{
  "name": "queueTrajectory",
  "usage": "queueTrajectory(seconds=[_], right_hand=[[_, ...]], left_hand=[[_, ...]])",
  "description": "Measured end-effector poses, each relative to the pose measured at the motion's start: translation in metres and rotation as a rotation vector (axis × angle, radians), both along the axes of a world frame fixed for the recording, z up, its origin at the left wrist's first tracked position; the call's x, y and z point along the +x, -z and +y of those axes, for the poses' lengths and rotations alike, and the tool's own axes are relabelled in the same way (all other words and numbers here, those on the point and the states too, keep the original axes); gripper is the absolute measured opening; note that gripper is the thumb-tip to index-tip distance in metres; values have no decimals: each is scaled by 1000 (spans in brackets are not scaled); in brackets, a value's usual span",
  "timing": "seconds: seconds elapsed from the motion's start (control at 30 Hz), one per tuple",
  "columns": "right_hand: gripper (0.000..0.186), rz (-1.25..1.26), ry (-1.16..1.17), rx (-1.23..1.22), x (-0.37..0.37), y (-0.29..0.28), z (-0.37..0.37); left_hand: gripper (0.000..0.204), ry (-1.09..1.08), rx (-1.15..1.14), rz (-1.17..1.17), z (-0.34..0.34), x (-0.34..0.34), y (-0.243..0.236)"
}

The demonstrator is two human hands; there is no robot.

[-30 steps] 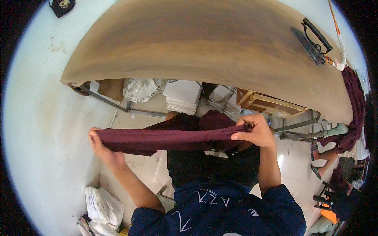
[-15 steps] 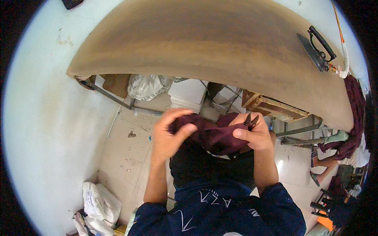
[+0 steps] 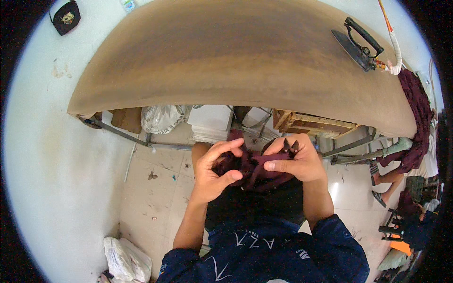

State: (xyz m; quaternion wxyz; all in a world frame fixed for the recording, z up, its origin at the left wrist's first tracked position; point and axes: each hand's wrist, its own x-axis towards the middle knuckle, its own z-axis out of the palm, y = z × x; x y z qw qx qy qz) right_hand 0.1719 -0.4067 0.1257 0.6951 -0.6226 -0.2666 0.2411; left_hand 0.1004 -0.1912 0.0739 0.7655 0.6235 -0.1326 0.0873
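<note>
A bunched dark maroon cloth (image 3: 264,177) is gathered over my lap between my two hands. My right hand (image 3: 302,160) is closed, pinching the cloth's right part under its thumb. A pair of small dark thread snips (image 3: 290,146) rests in that same hand, blades pointing up and away and slightly parted. My left hand (image 3: 214,172) is at the cloth's left side. Its thumb and fingers are apart, with dark folds showing in the gap between them. The folds partly hide its other fingers.
Ahead stretches a brown padded ironing table (image 3: 212,61) with an iron (image 3: 358,45) at its right. Beneath it are a plastic bag (image 3: 163,118), white stacked sheets (image 3: 210,122) and a wooden crate (image 3: 316,125). Maroon fabric (image 3: 417,104) hangs at the right end, near another person's leg (image 3: 391,181).
The view has shifted, bringing a dark object into sight at top left. My left hand has moved closer to my right, and the cloth is bunched tighter. The snips stay in my right hand.
</note>
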Motion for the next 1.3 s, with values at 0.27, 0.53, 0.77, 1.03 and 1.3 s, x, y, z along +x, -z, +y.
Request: queueTrajectory(seconds=[0.27,0.53,0.77,1.03,1.3], right_hand=[[20,-181,19,-194,3,-15,-3],[26,-158,9,-278,15,2,-16],[26,-116,201,-222,19,10,-23],[17,-32,191,313,20,24,-19],[18,244,293,410,10,27,-8]], left_hand=[[21,-170,211,-45,-10,-2,-3],[16,-498,-26,-144,78,-24,-32],[18,-682,-107,-82,99,-48,-37],[25,-559,90,-193,123,-63,-18],[30,-646,-70,-141,110,-64,-21]])
